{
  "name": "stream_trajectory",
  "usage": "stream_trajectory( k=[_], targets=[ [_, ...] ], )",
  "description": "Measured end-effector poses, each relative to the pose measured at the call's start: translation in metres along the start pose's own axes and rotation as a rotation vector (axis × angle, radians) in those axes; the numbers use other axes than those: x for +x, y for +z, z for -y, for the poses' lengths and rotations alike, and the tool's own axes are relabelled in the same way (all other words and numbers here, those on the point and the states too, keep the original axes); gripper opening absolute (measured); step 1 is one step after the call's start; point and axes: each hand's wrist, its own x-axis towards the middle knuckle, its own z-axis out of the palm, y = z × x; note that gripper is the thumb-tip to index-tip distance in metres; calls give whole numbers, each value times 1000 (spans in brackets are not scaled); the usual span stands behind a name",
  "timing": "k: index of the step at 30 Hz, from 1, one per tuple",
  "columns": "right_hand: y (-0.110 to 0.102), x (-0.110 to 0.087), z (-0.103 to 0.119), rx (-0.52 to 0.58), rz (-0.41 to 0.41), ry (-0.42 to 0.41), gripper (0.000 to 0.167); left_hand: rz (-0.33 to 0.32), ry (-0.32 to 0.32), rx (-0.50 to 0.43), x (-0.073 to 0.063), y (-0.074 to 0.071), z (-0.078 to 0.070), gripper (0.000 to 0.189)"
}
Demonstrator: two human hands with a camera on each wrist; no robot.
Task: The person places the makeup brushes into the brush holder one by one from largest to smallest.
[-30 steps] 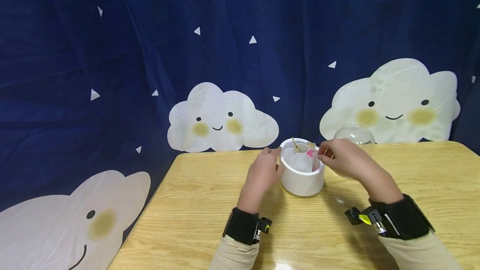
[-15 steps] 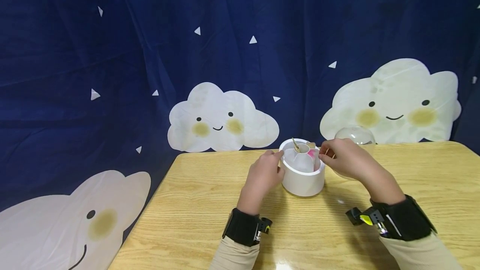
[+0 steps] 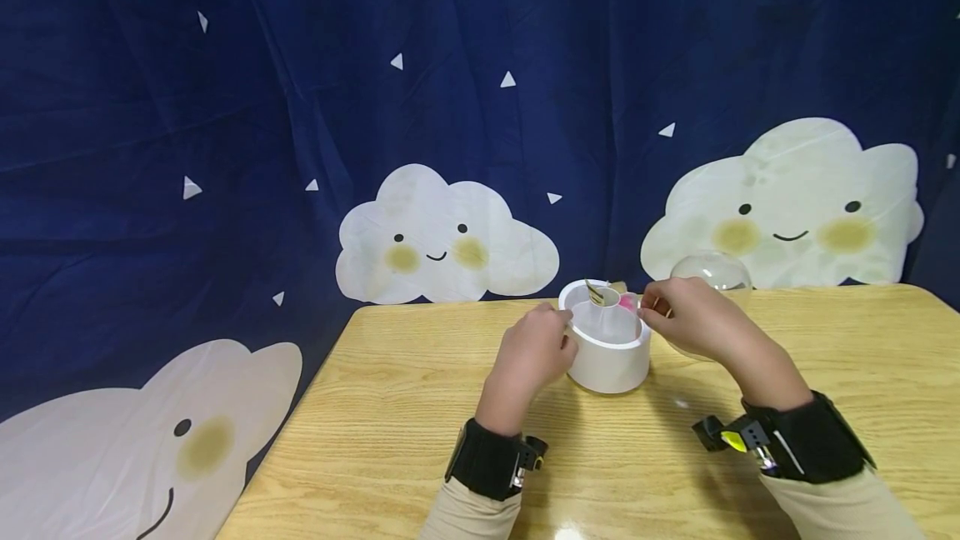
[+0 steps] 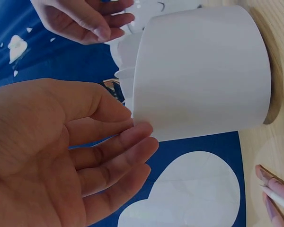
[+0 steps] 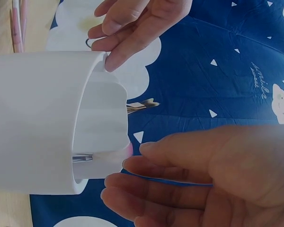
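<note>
A light wood-grain tabletop [image 3: 405,407] before me, its far corners rounded. Near the middle of the far edge stands a white cylindrical container [image 3: 609,367]; to its right, toward the far right corner, a clear dome [image 3: 709,267], partly hidden from me. Slim pink-and-white sticks [image 5: 17,33] lie cropped on the wood.

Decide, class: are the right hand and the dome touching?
Cannot tell. In the head view, the right hand overlaps the dome, hiding part of it, but this shows neither contact nor a gap plainly.
</note>
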Motion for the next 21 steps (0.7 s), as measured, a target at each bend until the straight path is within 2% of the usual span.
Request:
stream_trajectory(
  k=[4,9,14,21],
  targets=[
    [1,0,0,3,-5,-7,14,-7,21,8,-2,-2,-2,7],
    [1,-1,0,4,-11,-14,15,-6,30,11,-3,-3,-5,15],
    [1,-1,1,8,-7,-6,15,-4,35,11,-4,-3,-6,8],
    [1,0,1,4,-4,-6,15,1,31,-1,-5,-4,-8,9]
  ],
)
